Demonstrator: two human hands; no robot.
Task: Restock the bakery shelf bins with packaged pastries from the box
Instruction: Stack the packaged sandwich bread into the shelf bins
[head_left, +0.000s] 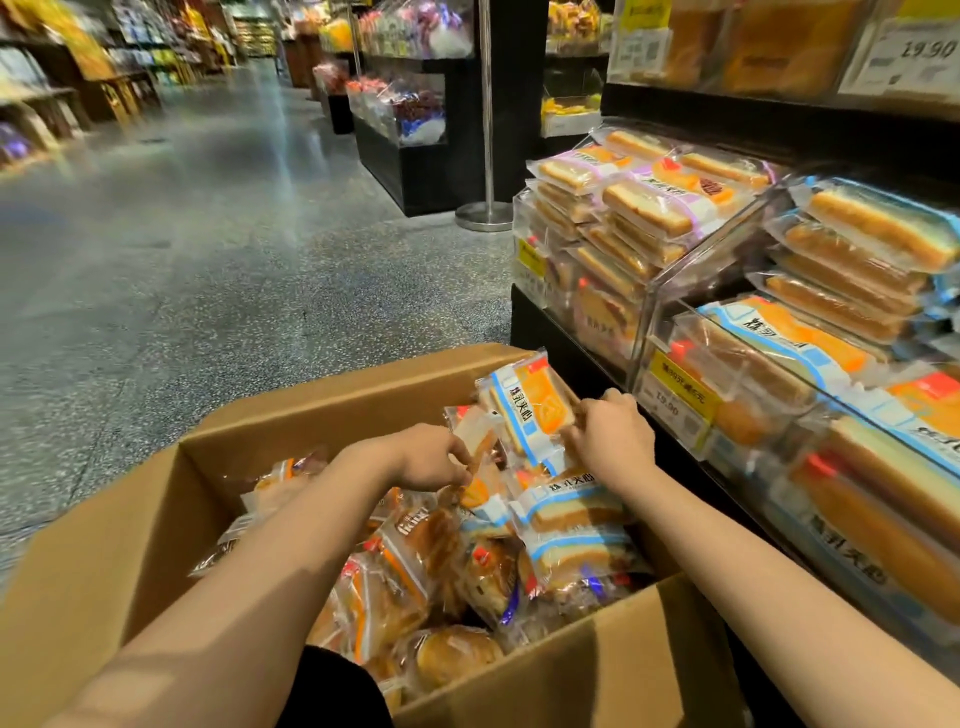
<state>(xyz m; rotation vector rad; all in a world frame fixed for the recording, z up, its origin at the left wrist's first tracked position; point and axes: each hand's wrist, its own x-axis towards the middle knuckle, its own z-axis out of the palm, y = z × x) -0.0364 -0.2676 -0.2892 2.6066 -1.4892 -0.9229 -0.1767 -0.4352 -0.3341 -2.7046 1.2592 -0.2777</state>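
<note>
Above the box (322, 415), blue-banded pastry pack (530, 410) pinched between both hands' grips: left hand (434, 457), right hand (615, 434).

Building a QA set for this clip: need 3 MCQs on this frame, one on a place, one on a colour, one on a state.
1. Where is the cardboard box relative to the clear shelf bins?
A. left of and below them
B. on top of them
C. behind them

2. What colour is the price label on the nearest bin's front?
A. green
B. yellow
C. red

3. What is the right hand doing?
A. hanging idle
B. pressing flat on the floor
C. gripping the blue-and-orange pastry pack

Answers:
1 A: the box sits low by the floor, bins up to its right.
2 B: the label's upper part is yellow.
3 C: its fingers curl onto the raised pack's edge, while the left hand holds another pack.
</note>
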